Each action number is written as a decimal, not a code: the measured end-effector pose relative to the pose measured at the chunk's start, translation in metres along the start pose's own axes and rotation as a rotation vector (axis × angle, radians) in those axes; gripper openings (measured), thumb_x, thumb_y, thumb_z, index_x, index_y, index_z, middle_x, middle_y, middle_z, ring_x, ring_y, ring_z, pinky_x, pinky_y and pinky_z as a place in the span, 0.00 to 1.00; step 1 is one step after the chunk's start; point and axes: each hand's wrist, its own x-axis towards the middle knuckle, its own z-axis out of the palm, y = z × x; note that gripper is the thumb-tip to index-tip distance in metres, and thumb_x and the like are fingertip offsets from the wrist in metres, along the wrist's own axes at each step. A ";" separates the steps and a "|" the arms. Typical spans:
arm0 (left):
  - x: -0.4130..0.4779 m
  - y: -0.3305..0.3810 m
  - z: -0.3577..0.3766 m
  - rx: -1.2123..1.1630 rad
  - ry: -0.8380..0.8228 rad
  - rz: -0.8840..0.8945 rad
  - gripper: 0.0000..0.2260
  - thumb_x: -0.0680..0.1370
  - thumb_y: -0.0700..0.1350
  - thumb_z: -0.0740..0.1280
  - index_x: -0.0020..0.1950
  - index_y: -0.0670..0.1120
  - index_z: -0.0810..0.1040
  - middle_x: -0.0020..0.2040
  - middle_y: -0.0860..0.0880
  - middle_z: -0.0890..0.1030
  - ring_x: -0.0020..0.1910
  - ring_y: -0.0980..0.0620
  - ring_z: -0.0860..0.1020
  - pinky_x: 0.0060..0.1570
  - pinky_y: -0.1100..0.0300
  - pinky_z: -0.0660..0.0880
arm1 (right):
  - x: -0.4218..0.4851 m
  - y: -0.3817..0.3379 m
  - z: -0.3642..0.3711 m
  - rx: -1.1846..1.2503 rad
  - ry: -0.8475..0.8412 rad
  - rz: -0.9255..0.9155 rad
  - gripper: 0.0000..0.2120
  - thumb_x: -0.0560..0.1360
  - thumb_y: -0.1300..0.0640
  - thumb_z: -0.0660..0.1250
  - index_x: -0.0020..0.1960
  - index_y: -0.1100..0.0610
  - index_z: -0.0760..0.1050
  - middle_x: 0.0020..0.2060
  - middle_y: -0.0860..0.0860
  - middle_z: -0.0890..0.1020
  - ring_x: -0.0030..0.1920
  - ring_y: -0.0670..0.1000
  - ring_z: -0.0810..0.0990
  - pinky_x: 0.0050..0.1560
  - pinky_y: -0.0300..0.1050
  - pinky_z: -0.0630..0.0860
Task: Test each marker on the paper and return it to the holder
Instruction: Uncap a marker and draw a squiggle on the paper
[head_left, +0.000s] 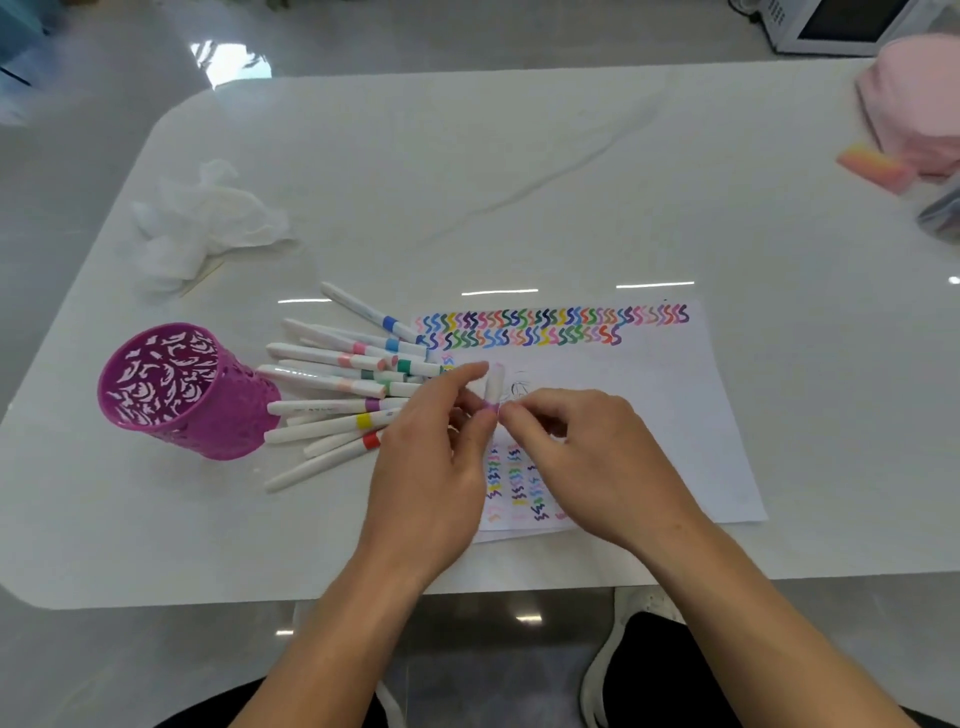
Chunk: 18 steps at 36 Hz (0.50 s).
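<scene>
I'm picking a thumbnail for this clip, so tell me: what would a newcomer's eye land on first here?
First the two hands at the centre: the left hand and right hand pinch a purple-banded marker above the paper, whose top edge carries two rows of bright squiggles. Next comes the magenta cut-out holder standing at the left, with a fan of loose markers lying beside it.

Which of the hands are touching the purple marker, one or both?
Touching, both. The head view shows the left hand pinching the purple marker at its coloured band, and the right hand pinching it from the other side.
</scene>
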 end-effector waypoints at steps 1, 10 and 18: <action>0.002 0.001 0.003 -0.084 -0.010 -0.021 0.18 0.81 0.43 0.67 0.70 0.58 0.73 0.47 0.58 0.79 0.46 0.59 0.80 0.45 0.66 0.77 | 0.000 0.001 -0.003 0.023 -0.015 0.005 0.15 0.84 0.42 0.62 0.49 0.47 0.84 0.41 0.42 0.85 0.42 0.43 0.83 0.41 0.37 0.78; 0.027 0.015 0.019 -0.328 -0.082 -0.126 0.13 0.81 0.45 0.68 0.60 0.62 0.76 0.45 0.57 0.81 0.43 0.59 0.85 0.40 0.70 0.78 | 0.013 0.014 -0.031 0.078 -0.121 0.004 0.11 0.82 0.40 0.64 0.60 0.42 0.80 0.45 0.41 0.86 0.45 0.41 0.85 0.48 0.44 0.84; 0.042 0.003 0.022 -0.226 -0.193 -0.135 0.00 0.80 0.46 0.69 0.50 0.52 0.79 0.39 0.52 0.84 0.36 0.56 0.84 0.40 0.58 0.82 | 0.026 0.026 -0.042 -0.232 -0.093 -0.098 0.18 0.80 0.35 0.62 0.55 0.46 0.80 0.44 0.43 0.81 0.44 0.44 0.78 0.46 0.46 0.77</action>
